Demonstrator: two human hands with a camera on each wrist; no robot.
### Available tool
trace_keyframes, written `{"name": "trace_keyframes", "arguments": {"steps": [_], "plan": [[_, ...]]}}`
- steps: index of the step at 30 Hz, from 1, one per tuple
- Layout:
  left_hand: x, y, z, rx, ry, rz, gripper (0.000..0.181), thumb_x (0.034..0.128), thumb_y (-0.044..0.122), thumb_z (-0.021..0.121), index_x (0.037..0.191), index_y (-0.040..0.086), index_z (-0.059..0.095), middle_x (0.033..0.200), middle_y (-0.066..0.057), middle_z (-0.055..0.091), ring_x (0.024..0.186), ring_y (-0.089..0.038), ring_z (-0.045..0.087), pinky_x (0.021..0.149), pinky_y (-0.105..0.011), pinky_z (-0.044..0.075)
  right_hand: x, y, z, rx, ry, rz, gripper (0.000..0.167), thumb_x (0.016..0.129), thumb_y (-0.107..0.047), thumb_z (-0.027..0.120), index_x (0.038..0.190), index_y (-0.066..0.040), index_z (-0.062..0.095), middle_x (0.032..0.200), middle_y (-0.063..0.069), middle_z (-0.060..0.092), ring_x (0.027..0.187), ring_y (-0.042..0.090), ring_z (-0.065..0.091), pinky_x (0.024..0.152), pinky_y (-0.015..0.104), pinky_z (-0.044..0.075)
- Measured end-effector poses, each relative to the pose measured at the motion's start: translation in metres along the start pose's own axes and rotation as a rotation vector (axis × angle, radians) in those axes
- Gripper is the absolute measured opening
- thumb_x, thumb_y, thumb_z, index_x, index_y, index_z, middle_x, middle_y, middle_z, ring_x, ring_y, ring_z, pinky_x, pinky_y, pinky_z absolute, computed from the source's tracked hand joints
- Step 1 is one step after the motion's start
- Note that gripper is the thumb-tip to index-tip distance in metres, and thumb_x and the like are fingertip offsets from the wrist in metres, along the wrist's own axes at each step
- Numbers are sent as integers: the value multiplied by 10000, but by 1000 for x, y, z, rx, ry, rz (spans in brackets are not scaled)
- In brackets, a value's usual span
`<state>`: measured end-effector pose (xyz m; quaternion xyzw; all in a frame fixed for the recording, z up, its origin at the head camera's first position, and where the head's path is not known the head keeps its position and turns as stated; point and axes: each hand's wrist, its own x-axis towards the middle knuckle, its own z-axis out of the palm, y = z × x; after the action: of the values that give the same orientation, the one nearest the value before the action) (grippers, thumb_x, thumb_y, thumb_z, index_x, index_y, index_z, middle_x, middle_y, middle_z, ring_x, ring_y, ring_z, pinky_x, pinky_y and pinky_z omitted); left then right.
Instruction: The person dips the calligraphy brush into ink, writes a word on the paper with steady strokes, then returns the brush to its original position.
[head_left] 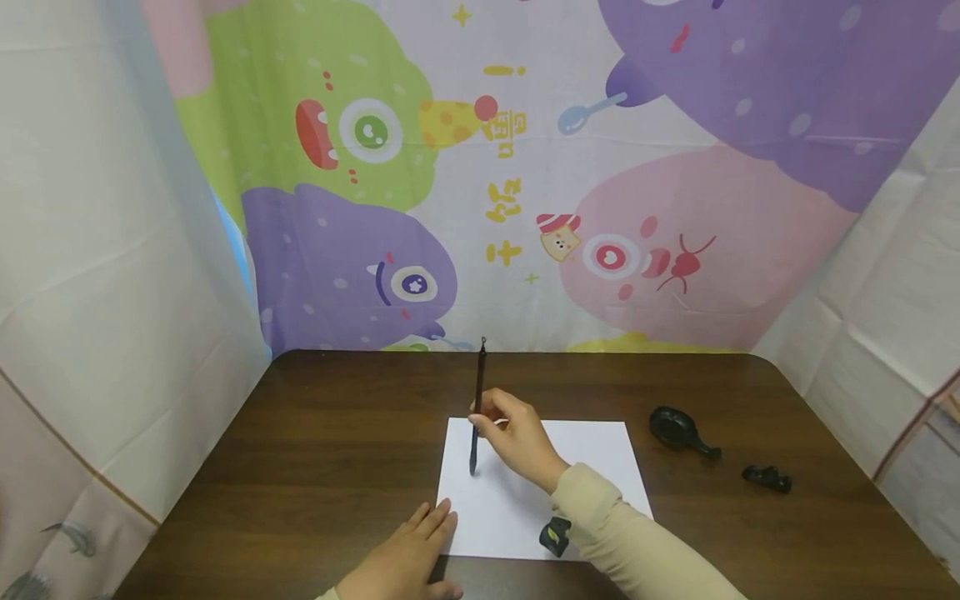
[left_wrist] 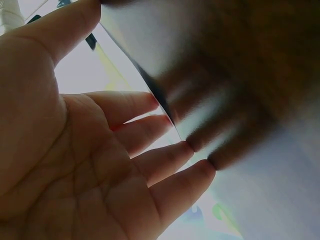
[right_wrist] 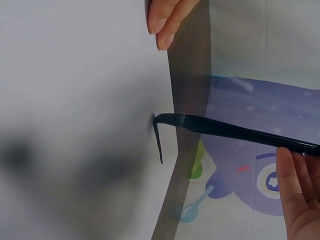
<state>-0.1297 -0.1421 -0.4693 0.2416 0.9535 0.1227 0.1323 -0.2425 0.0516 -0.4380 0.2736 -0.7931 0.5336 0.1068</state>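
My right hand (head_left: 517,437) pinches a dark writing brush (head_left: 478,392) between thumb and fingers, holding it nearly upright. In the right wrist view the bristles (right_wrist: 172,120) bend against a sheet of white paper (head_left: 517,508), and a thin black ink stroke (right_wrist: 159,145) runs from them. Fingers spread and fairly straight, my left hand (head_left: 408,550) rests at the paper's lower left edge; its palm shows in the left wrist view. A small dark ornament (head_left: 555,537) with a yellow-green mark sits on the paper's lower part, partly covered by the right sleeve.
To the right on the brown wooden table (head_left: 315,467) lie a black dish with a handle (head_left: 675,427) and a small bumpy black piece (head_left: 767,478), perhaps a brush rest. A curtain with cartoon monsters (head_left: 495,183) hangs behind the table, and pale cloths flank it.
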Motion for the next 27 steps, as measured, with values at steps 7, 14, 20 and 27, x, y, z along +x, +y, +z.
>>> {"name": "trace_keyframes", "arguments": {"steps": [7,14,20,27], "plan": [[0,1,-1,-2,1,-3,856,792,503,749,1432,12,466,1538,-180,402,1392,-450,385,1085,-583,385,-2,-2,3,23,-4,-2,127,920,-84,661,1014,-5,631,925,139,693,827,267,693,664,207,577],[0,0,1,6,13,3,856,789,506,750,1431,14,469,1533,-178,409,1391,-446,388,1083,-579,390,-2,-3,5,28,-10,12,107,912,-90,673,988,-24,637,874,128,684,751,263,704,642,206,571],[1,0,2,5,18,-1,860,784,507,753,1431,17,469,1535,-178,407,1392,-446,387,1083,-579,391,-3,-3,4,45,-28,20,115,921,-107,668,984,-15,641,877,127,687,736,247,709,640,217,576],[1,-1,3,13,26,6,860,783,502,756,1427,10,471,1531,-182,411,1383,-453,396,1078,-579,396,-3,-4,3,32,-33,19,101,923,-101,665,980,-22,638,870,124,679,732,229,711,638,220,577]]}}
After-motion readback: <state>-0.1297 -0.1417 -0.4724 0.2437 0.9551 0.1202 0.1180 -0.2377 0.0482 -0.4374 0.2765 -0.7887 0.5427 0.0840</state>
